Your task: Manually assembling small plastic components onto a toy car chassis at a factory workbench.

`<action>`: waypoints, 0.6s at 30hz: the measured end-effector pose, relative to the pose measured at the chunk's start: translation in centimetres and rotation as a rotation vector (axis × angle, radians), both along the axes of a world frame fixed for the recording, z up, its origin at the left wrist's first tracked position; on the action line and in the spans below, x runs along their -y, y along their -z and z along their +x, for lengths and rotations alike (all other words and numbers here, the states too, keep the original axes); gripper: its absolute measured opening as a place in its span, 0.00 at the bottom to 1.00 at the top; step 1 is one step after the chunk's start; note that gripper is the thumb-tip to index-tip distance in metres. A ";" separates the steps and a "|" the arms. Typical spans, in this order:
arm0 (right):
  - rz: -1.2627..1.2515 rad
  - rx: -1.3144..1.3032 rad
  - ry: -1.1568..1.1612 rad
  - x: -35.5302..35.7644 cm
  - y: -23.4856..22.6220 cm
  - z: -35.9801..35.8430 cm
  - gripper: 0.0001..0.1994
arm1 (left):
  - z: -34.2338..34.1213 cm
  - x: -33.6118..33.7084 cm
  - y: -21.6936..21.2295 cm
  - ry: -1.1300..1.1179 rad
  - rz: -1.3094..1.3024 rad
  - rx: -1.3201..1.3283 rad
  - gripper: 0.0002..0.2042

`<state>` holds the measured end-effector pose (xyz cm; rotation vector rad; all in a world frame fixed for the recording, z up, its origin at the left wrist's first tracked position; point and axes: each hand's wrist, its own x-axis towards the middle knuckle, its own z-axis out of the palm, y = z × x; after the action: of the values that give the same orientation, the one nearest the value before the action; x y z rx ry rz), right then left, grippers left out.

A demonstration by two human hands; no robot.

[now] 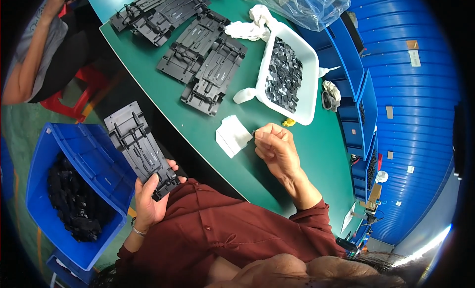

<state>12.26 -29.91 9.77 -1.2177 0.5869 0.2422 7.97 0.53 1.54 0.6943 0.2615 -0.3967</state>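
My left hand (152,203) grips one end of a grey plastic toy-vehicle chassis (141,145). The piece is tilted beside the table edge, its moulded axles and ribs facing up. Over the green table (200,134), my right hand (278,150) is closed in a pinch. A tiny dark bit shows at its fingertips, too small to name. Just left of those fingers lies a stack of white paper squares (232,135). Beyond the right hand stands a white plastic tub (310,92) holding many small dark flat pieces (284,75).
Several similar chassis (215,72) lie in rows on the table's far left. A yellow bit (288,122) sits by the tub, with white cloth (255,25) behind. Blue bins (346,65) line the right; a blue crate (106,233) of dark parts stands left. Another person's arm (34,55) is upper left.
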 end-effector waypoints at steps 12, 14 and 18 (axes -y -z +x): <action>-1.701 1.604 -0.396 1.4 1.3 -0.5 0.14 | 0.4 0.3 -0.1 -0.020 -0.043 -0.019 0.18; -1.706 1.600 -0.409 1.3 1.0 -0.9 0.13 | 0.4 0.3 -0.1 -0.021 -0.039 -0.019 0.18; -1.720 1.593 -0.414 1.3 1.0 -1.4 0.12 | 0.3 0.4 0.0 -0.022 -0.038 -0.018 0.18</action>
<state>10.87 -31.20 8.79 -2.5447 -1.1970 -1.1036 8.30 0.14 1.57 0.6505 0.2778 -0.3858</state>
